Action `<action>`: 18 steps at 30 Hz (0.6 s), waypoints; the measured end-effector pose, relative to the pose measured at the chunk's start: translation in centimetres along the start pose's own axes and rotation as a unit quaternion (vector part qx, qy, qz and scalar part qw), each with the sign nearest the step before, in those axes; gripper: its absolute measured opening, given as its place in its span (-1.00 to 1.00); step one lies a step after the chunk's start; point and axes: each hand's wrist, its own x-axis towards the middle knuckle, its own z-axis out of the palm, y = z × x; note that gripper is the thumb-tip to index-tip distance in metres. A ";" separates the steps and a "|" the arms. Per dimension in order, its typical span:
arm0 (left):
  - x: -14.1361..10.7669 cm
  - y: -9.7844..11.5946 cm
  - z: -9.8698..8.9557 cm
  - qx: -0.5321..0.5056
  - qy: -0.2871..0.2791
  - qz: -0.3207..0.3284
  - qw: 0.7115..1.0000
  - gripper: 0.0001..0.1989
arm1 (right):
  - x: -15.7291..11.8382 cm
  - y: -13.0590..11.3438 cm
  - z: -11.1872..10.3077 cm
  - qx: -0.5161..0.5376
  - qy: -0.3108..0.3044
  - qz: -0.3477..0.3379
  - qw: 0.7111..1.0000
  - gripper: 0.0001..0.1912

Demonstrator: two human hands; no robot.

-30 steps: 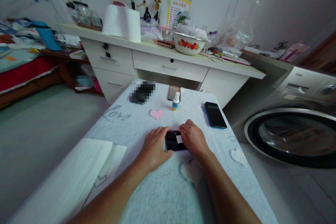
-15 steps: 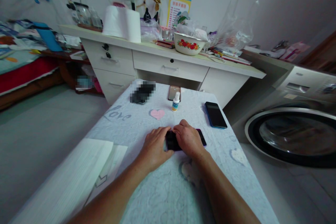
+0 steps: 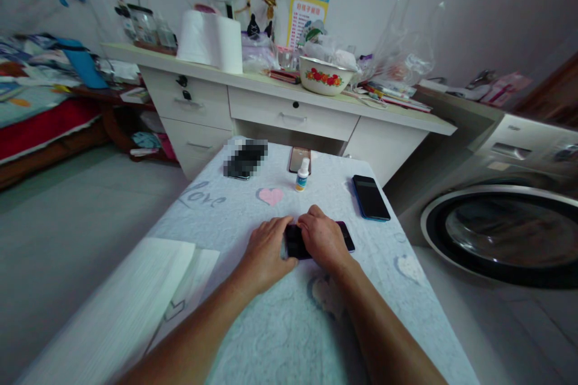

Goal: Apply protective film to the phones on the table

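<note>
A dark phone with a purple edge [image 3: 297,243] lies flat on the cloth-covered table [image 3: 271,337]. My left hand [image 3: 267,251] grips its left end, thumb at the near edge and fingers at the far edge. Over the middle of the screen is my right hand [image 3: 323,239], its fingers curled down; whatever they may pinch is hidden. Beyond the hands stands a small white spray bottle [image 3: 301,175], upright, in front of a phone with a brownish rim [image 3: 298,159]. Another dark phone [image 3: 371,197] lies at the right, and a pixelated dark item [image 3: 246,159] at the far left.
Behind the table is a white desk [image 3: 266,102] bearing a paper roll [image 3: 209,42], a flowered bowl [image 3: 326,76] and plastic bags. A washing machine [image 3: 510,192] stands at the right. Pale folded material [image 3: 121,295] covers the table's left edge.
</note>
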 end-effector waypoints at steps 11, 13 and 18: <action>0.0 0.1 -0.1 0.047 0.014 -0.051 0.997 -0.16 | 0.3 -1.0 0.1 0.018 -0.013 -0.041 0.999 -0.73; 0.0 0.1 -0.1 0.046 0.014 -0.055 0.997 -0.13 | 0.3 -1.2 0.3 0.020 -0.014 -0.046 0.999 -0.72; 0.0 0.3 -0.2 0.048 0.005 -0.076 0.996 -0.07 | 0.4 -1.4 0.6 0.014 -0.018 -0.054 0.998 -0.73</action>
